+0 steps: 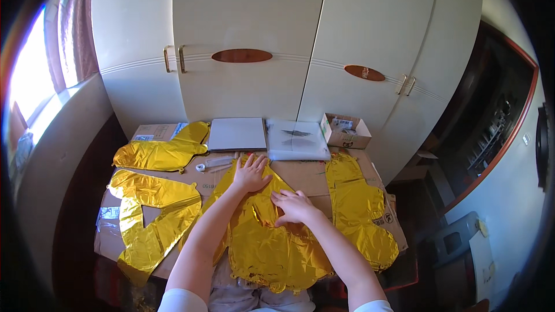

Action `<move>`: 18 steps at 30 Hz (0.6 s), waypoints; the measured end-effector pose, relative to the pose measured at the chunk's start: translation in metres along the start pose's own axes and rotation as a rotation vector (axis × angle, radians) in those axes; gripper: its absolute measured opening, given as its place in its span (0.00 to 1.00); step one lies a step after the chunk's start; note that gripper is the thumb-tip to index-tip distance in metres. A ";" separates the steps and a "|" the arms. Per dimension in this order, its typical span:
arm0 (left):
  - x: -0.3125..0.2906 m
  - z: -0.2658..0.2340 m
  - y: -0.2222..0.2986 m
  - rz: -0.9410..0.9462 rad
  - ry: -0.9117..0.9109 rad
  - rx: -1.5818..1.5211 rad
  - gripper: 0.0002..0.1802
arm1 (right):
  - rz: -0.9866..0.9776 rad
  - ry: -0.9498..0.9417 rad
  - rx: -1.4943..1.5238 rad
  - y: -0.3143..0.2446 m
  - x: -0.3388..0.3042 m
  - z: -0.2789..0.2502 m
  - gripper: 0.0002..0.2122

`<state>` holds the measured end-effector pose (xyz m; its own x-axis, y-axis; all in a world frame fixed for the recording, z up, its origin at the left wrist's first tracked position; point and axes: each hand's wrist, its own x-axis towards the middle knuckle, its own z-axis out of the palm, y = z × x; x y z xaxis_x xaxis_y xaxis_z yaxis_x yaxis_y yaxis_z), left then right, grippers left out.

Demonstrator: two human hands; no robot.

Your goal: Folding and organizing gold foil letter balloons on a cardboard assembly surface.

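Flat gold foil balloons lie spread over a cardboard-covered table. Under both my hands is the middle foil balloon (277,254), crinkled, its lower edge hanging toward my lap. My left hand (251,172) rests flat near its top, fingers spread and pointing away from me. Lower and to the right, my right hand (293,206) presses on the same balloon with fingers stretched out. Another gold foil balloon (156,237) lies to the left, with a triangular hole in it. A third foil balloon (358,214) lies right of my right forearm.
One more gold foil balloon (165,153) lies at the back left. A white tape roll (200,167) sits near the clear straws or strips (219,162). Behind stand a grey-white flat stack (237,134), clear plastic bags (298,140) and an open carton (347,131). Cream cupboards (248,11) rise beyond.
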<state>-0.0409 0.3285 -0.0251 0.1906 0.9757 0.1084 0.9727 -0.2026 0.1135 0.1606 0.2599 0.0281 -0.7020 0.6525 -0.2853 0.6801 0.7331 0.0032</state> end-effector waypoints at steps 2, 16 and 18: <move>0.000 -0.001 0.001 -0.010 -0.024 0.014 0.44 | 0.005 0.000 -0.003 0.000 0.000 0.000 0.46; -0.001 0.003 -0.006 0.005 0.147 -0.020 0.36 | 0.000 0.013 -0.013 -0.004 0.005 -0.001 0.45; -0.006 0.000 -0.010 0.051 0.293 -0.109 0.30 | 0.001 -0.016 -0.032 -0.007 0.005 -0.006 0.46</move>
<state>-0.0517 0.3247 -0.0264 0.1774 0.9016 0.3944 0.9399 -0.2740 0.2036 0.1512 0.2590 0.0327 -0.6979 0.6499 -0.3010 0.6732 0.7386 0.0339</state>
